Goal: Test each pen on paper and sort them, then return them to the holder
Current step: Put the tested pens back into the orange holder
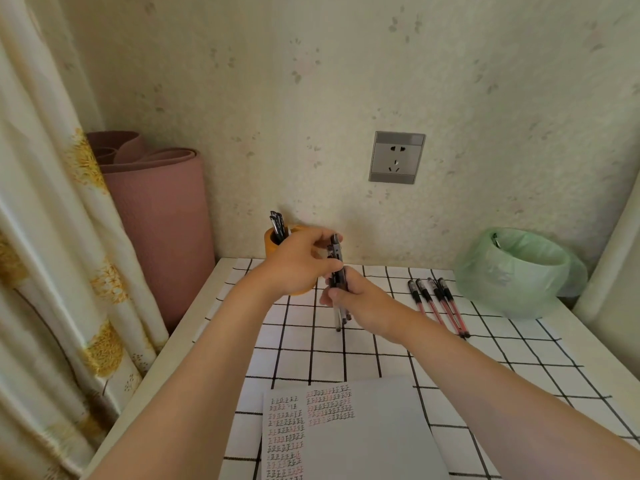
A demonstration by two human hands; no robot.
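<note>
My right hand (356, 299) grips a bunch of black-capped pens (336, 258) upright above the table, tips pointing down. The fingers of my left hand (298, 261) pinch the caps at the top of that bunch. Behind my left hand stands the orange pen holder (272, 242), partly hidden, with a few dark pens (277, 223) sticking out. Several red pens (438, 303) lie side by side on the checked tablecloth to the right. A sheet of paper (363, 431) with rows of black and red test marks lies near the front edge.
A bin lined with a green bag (516, 271) stands at the right rear of the table. A rolled pink mat (156, 220) leans in the left corner beside a curtain (52, 237). A wall socket (396, 157) is above the table.
</note>
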